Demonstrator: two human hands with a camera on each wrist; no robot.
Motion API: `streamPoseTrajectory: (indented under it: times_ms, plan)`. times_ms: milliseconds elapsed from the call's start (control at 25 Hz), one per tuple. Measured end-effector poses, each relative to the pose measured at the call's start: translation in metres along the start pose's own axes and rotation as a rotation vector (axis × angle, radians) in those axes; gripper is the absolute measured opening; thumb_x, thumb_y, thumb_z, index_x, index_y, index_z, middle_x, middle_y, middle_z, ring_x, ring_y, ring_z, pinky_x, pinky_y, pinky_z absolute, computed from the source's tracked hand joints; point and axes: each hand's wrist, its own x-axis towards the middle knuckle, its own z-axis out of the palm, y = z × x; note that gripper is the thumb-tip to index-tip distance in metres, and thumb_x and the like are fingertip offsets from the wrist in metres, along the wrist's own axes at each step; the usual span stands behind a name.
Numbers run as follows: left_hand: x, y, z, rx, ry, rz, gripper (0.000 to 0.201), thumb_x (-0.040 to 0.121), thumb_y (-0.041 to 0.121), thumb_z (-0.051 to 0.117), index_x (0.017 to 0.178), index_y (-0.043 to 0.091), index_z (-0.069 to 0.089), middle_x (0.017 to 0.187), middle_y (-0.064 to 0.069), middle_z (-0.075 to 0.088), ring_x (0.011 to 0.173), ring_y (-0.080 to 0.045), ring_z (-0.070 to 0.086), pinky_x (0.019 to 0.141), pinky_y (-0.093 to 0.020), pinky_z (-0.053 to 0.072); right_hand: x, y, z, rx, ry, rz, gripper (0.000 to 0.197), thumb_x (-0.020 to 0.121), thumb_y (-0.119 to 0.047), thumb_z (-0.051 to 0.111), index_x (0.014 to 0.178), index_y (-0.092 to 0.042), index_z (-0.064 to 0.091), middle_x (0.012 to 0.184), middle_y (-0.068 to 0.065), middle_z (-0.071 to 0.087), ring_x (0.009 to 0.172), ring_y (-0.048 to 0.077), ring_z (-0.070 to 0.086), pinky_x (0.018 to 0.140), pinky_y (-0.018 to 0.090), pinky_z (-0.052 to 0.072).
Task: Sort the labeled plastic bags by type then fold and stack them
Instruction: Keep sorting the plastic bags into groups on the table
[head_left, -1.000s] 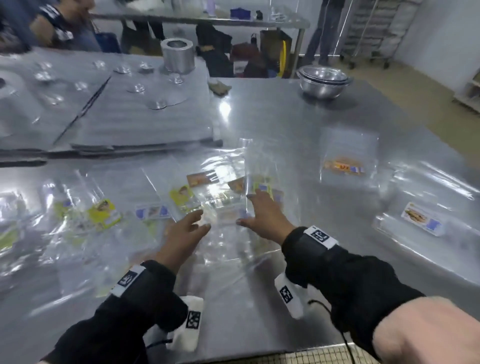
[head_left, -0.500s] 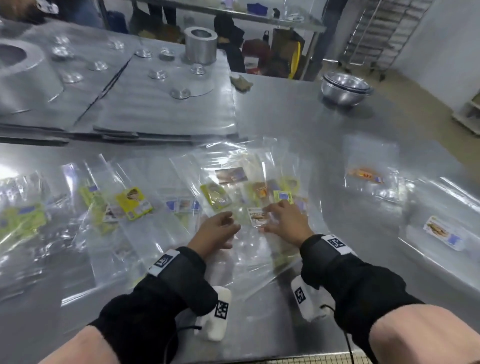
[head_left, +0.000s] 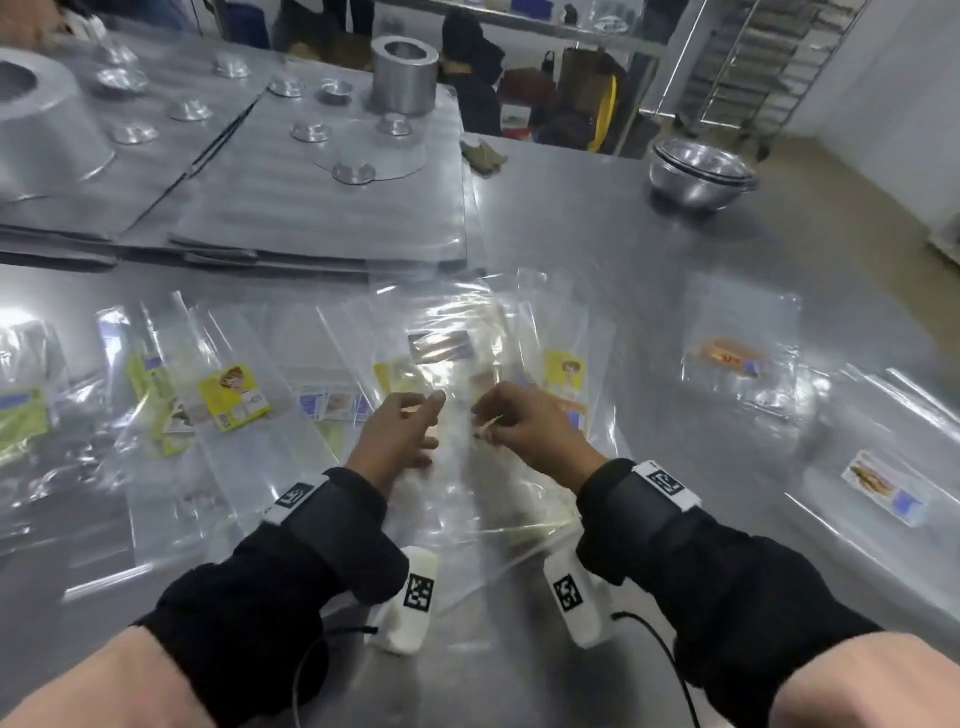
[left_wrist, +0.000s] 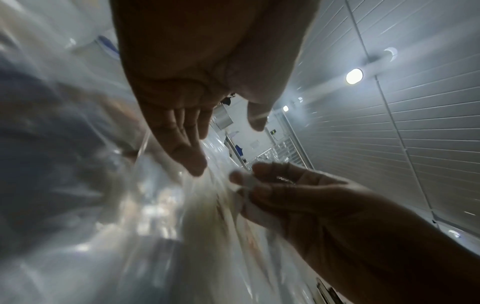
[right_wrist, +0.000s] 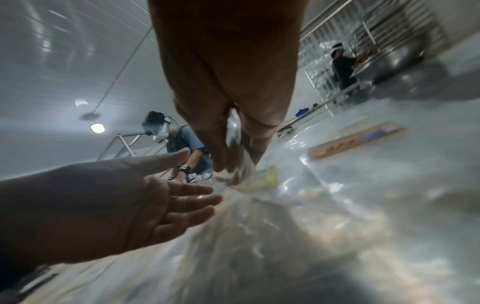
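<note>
Several clear labeled plastic bags lie spread over the steel table (head_left: 597, 249). One clear bag (head_left: 457, 488) is lifted at its far edge, where my right hand (head_left: 514, 423) pinches it between thumb and fingers; the right wrist view shows the film (right_wrist: 237, 144) caught in that pinch. My left hand (head_left: 410, 431) hovers just left of it with fingers straight and spread, holding nothing (left_wrist: 187, 148). Yellow-labeled bags (head_left: 234, 397) lie to the left, an orange-labeled bag (head_left: 727, 356) to the right, and a stack with a fish label (head_left: 883, 488) at the far right.
Grey corrugated sheets (head_left: 322, 208) carrying metal cups and a steel cylinder (head_left: 404, 75) fill the back left. Stacked steel bowls (head_left: 701, 174) stand at the back right. Other people work at neighbouring tables (right_wrist: 179, 142). The table's near edge runs under my forearms.
Both hands drew back toward me from lying flat on the bag pile. My right hand closed into a pinch on a bag's edge and lifted it; the left hand came off the pile.
</note>
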Motion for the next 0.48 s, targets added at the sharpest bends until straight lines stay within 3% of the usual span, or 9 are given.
streamPoseTrajectory:
  times_ms: [80,120,200,240,320,400,480]
  plan:
    - [0.002,0.000,-0.003,-0.042,0.038,-0.045,0.046,0.091,0.040,0.057,0.124,0.010,0.044,0.101,-0.006,0.056,0.074,-0.023,0.061,0.054,-0.029,0.052,0.004,-0.011,0.010,0.139,-0.146,-0.008,0.022,0.083,0.012,0.057,0.086,-0.010,0.051,0.102,0.024,0.066,0.081,0.021,0.062,0.069,0.024,0.052]
    - [0.002,-0.002,-0.007,-0.052,0.090,-0.044,0.047,0.090,0.034,0.060,0.126,0.010,0.043,0.105,-0.010,0.057,0.077,-0.027,0.062,0.057,-0.032,0.054,0.005,-0.015,0.015,0.188,-0.251,0.004,0.018,0.086,0.008,0.057,0.087,-0.008,0.050,0.106,0.029,0.065,0.079,0.021,0.061,0.066,0.019,0.050]
    - [0.001,-0.009,-0.021,-0.032,0.209,0.011,0.049,0.087,0.006,0.063,0.131,0.004,0.040,0.108,-0.020,0.061,0.085,-0.031,0.062,0.072,-0.043,0.055,0.011,-0.018,0.016,0.286,-0.384,0.057,0.009,0.091,-0.004,0.057,0.097,0.000,0.052,0.108,0.029,0.063,0.080,0.023,0.061,0.070,0.019,0.050]
    - [0.000,-0.010,-0.030,-0.030,0.259,0.039,0.050,0.085,-0.006,0.060,0.130,0.002,0.040,0.106,-0.023,0.062,0.085,-0.031,0.061,0.077,-0.045,0.052,0.021,-0.018,0.010,0.269,-0.361,0.063,0.017,0.091,-0.010,0.059,0.101,0.003,0.054,0.103,0.023,0.065,0.080,0.020,0.060,0.072,0.020,0.050]
    - [-0.002,-0.009,-0.054,-0.050,0.329,0.064,0.049,0.082,-0.016,0.054,0.125,0.006,0.042,0.098,-0.019,0.061,0.078,-0.027,0.058,0.070,-0.039,0.050,0.049,-0.010,-0.006,0.031,-0.111,0.048,0.026,0.085,-0.020,0.068,0.100,-0.001,0.058,0.095,0.008,0.062,0.082,0.017,0.057,0.072,0.024,0.046]
    - [-0.002,-0.009,-0.080,-0.015,0.392,0.073,0.048,0.084,-0.012,0.054,0.126,0.008,0.043,0.099,-0.017,0.057,0.079,-0.025,0.054,0.062,-0.032,0.048,0.074,0.003,-0.021,-0.257,0.140,0.126,0.046,0.076,-0.029,0.076,0.110,-0.007,0.054,0.110,0.007,0.056,0.104,0.024,0.051,0.085,0.032,0.045]
    - [0.001,-0.012,-0.103,0.082,0.435,0.050,0.047,0.081,-0.001,0.061,0.126,0.007,0.048,0.104,-0.016,0.058,0.083,-0.026,0.053,0.065,-0.032,0.051,0.085,0.017,-0.022,-0.485,0.153,0.229,0.075,0.070,-0.039,0.079,0.127,-0.006,0.043,0.125,0.011,0.047,0.120,0.030,0.041,0.094,0.039,0.041]
